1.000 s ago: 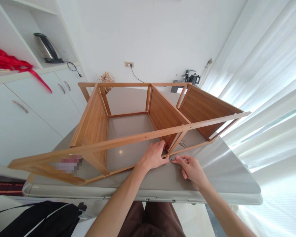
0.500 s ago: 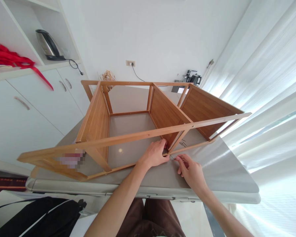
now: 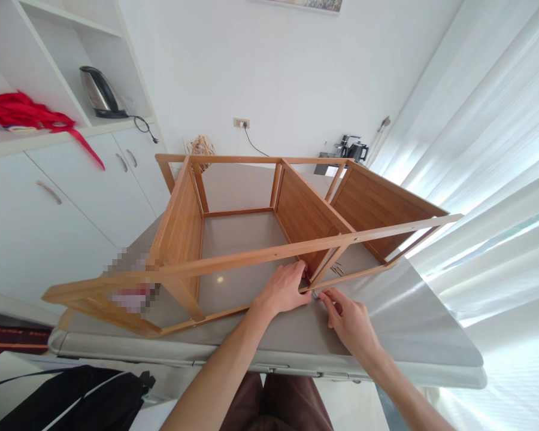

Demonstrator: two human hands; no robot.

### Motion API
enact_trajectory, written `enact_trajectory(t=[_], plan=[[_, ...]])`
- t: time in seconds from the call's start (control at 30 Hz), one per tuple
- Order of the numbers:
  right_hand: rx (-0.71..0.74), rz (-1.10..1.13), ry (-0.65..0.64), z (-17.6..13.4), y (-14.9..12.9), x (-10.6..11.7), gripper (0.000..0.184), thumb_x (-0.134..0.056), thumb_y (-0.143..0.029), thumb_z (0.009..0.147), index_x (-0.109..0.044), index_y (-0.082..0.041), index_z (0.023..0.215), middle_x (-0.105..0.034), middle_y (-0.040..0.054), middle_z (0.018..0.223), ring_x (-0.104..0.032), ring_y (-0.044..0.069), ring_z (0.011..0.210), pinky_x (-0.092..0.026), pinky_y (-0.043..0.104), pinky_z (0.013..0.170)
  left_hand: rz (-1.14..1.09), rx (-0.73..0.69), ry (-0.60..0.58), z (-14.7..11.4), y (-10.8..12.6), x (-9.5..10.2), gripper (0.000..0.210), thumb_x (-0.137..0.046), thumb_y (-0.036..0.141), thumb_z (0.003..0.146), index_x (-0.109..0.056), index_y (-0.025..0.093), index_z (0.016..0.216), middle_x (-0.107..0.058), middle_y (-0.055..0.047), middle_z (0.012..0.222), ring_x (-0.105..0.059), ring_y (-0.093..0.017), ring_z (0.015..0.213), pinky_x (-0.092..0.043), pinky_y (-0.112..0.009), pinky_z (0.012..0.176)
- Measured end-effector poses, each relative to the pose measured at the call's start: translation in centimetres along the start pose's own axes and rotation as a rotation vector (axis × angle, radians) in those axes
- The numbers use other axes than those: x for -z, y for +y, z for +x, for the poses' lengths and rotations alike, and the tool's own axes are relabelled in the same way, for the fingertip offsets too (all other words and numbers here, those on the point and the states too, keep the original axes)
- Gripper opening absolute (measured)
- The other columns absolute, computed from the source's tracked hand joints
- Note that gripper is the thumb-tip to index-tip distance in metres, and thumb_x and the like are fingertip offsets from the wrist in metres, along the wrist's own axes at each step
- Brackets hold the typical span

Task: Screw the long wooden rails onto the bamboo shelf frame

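A wooden shelf frame [image 3: 233, 251] lies on its side on the grey table, with its panels standing upright. My left hand [image 3: 284, 290] grips the near lower rail where the middle panel [image 3: 303, 209] meets it, thumb in front and fingers behind. Just to the right, my right hand [image 3: 348, 314] is closed in a pinch on a thin metal piece [image 3: 315, 294]. That piece points at the rail joint; whether it is a bolt or a hex key cannot be told. Several loose metal bolts [image 3: 336, 269] lie on the table inside the frame, behind the near rail.
The grey table [image 3: 408, 323] has a rounded front edge. White curtains [image 3: 512, 251] hang at the right. A kettle [image 3: 101, 93] and red fabric [image 3: 27, 114] sit on the left shelves. A black bag [image 3: 72, 398] is at the lower left. Coffee gear [image 3: 353, 148] stands at the back.
The view has tilted up slightly, so everything sits lower in the picture. Both hands stay at the same joint, and the right fingers still pinch the metal piece.
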State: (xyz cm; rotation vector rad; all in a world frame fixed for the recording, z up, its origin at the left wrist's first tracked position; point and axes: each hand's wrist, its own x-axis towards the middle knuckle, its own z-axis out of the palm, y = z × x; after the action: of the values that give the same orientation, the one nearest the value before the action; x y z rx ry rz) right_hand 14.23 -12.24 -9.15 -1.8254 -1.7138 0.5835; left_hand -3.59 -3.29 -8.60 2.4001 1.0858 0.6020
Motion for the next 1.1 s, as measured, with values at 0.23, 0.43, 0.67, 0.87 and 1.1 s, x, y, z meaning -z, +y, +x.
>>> enact_trajectory(t=[0.23,0.43,0.67,0.87,1.1], plan=[[-0.169,0.188,-0.031,0.7,-0.6,0.4,0.037,-0.048,-0.056,0.094,-0.063,-0.023,0.086,-0.067,-0.0019,0.058,-0.053,0.013,0.037,-0.040,0.024,0.044,0.010,-0.012,0.008,0.1,-0.2,-0.4,0.035,-0.067,0.034,0.077,-0.046,0.022,0.103,-0.068,-0.005,0.105,-0.065,-0.024,0.095,-0.047,-0.034,0.081],[-0.432,0.688,-0.147,1.2,0.9,0.4,0.031,-0.064,-0.048,0.087,-0.064,-0.017,0.085,-0.075,0.0079,0.101,-0.048,0.003,0.038,-0.038,0.018,0.036,0.014,-0.021,0.020,0.1,-0.3,-0.5,0.033,-0.066,0.033,0.078,-0.047,0.022,0.103,-0.068,-0.003,0.104,-0.064,-0.023,0.095,-0.046,-0.034,0.083],[-0.575,0.826,-0.201,1.5,0.2,1.2,0.019,-0.066,-0.031,0.091,-0.067,-0.014,0.085,-0.074,0.0103,0.108,-0.057,0.003,0.048,-0.053,0.015,0.049,0.004,-0.006,0.006,0.0,-0.1,-0.1,0.033,-0.065,0.034,0.078,-0.047,0.023,0.103,-0.068,-0.004,0.104,-0.064,-0.024,0.094,-0.046,-0.035,0.082],[-0.611,0.908,-0.239,1.8,0.4,1.6,0.015,-0.066,-0.026,0.092,-0.069,-0.012,0.088,-0.074,0.0115,0.106,-0.061,0.004,0.053,-0.056,0.013,0.053,0.004,0.016,-0.012,0.0,-0.1,-0.1,0.034,-0.065,0.034,0.079,-0.048,0.022,0.106,-0.068,-0.004,0.107,-0.064,-0.024,0.098,-0.046,-0.035,0.083],[-0.646,0.922,-0.279,2.2,1.0,1.7,0.016,-0.060,-0.023,0.096,-0.069,-0.011,0.091,-0.074,0.0121,0.109,-0.064,0.005,0.059,-0.058,0.015,0.059,-0.009,0.009,-0.005,0.1,-0.2,-0.2,0.035,-0.067,0.034,0.078,-0.048,0.023,0.106,-0.068,-0.004,0.107,-0.064,-0.024,0.098,-0.046,-0.035,0.083]])
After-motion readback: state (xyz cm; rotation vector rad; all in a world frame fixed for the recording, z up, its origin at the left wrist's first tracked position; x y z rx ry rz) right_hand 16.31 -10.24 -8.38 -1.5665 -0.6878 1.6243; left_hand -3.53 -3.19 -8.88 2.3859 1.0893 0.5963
